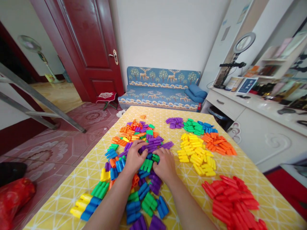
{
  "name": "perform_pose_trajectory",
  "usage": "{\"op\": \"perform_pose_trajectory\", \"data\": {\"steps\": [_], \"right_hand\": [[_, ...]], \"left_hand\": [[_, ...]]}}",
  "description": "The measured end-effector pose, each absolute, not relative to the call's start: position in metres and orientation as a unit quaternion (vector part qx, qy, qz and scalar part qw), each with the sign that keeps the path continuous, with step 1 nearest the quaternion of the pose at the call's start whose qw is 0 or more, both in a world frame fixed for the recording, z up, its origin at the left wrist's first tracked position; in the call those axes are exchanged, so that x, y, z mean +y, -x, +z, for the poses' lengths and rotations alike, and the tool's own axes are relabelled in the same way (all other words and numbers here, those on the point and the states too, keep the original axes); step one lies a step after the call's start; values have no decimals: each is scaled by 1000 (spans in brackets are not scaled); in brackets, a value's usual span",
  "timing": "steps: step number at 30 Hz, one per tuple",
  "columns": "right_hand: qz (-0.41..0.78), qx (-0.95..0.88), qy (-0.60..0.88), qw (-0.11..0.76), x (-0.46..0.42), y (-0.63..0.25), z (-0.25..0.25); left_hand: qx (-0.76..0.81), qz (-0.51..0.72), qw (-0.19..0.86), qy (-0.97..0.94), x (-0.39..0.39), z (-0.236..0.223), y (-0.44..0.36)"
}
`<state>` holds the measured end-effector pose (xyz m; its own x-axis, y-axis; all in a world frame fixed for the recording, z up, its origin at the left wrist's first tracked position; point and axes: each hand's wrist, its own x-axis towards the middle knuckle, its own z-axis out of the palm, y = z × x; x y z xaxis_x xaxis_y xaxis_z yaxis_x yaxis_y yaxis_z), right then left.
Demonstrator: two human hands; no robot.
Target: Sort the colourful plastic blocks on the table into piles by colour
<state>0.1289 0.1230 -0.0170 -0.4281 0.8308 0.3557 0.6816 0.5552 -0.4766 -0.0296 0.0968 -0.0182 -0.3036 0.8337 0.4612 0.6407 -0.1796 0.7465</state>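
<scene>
A mixed pile of colored plastic tube-shaped building blocks covers the middle and left of the table. My left hand [135,158] lies over it, thumb and fingers apart, close to purple blocks [153,143]. My right hand [165,163] is beside it, its thumb and curled fingers around a dark green block [155,158]. Between the hands rests a lighter green block [146,165]. Blue blocks [144,190] and more green blocks [149,203] lie nearer, between my forearms. My fingertips are partly hidden among the pieces.
Single-color groups sit on the right: yellow blocks [195,153], orange blocks [219,143], red blocks [232,201], green blocks [193,127], blue blocks [207,127] and purple blocks [174,122]. A yellow patterned cloth [187,198] covers the table. Beyond it stands a blue sofa [158,92].
</scene>
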Motion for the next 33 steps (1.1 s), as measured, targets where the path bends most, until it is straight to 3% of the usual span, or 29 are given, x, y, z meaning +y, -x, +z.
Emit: {"op": "perform_pose_trajectory", "data": {"steps": [24, 33], "right_hand": [[309, -713, 412, 476, 140, -128, -45], [236, -731, 437, 468, 137, -128, -39]], "left_hand": [[633, 458, 84, -618, 99, -22, 32], [643, 486, 96, -585, 102, -27, 36]]}}
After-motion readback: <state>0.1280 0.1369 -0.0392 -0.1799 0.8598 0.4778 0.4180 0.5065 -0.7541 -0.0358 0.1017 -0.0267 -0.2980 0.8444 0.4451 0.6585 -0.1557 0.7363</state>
